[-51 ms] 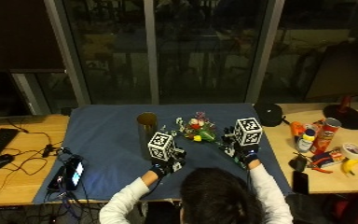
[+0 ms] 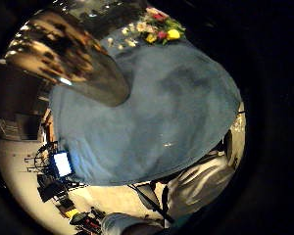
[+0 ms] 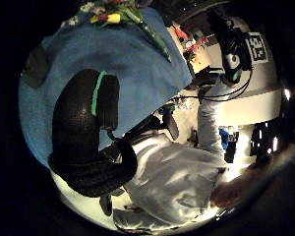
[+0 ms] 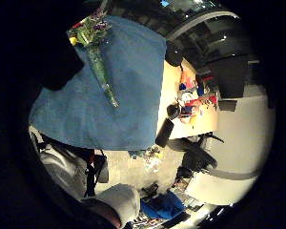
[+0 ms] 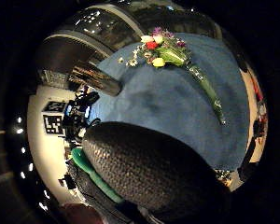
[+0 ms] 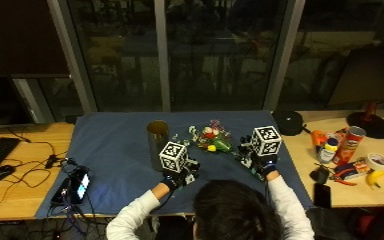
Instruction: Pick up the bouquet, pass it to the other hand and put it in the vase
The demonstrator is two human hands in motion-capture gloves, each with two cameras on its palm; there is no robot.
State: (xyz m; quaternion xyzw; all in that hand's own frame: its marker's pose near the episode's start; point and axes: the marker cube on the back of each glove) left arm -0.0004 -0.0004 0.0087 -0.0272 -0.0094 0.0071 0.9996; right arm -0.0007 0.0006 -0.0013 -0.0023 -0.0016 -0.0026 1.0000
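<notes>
The bouquet lies between both hands, untouched; left hand and right hand hover relaxed, gripping nothing

A dark blue cloth covers the centre of the pale wood worktop. At frame centre lies the bouquet, with red, yellow, white and purple blooms on green foliage; just left of it stands a brown, metallic-looking vase. Both the left hand and the right hand wear black gloves. At right: a red can and a yellow banana.
</notes>
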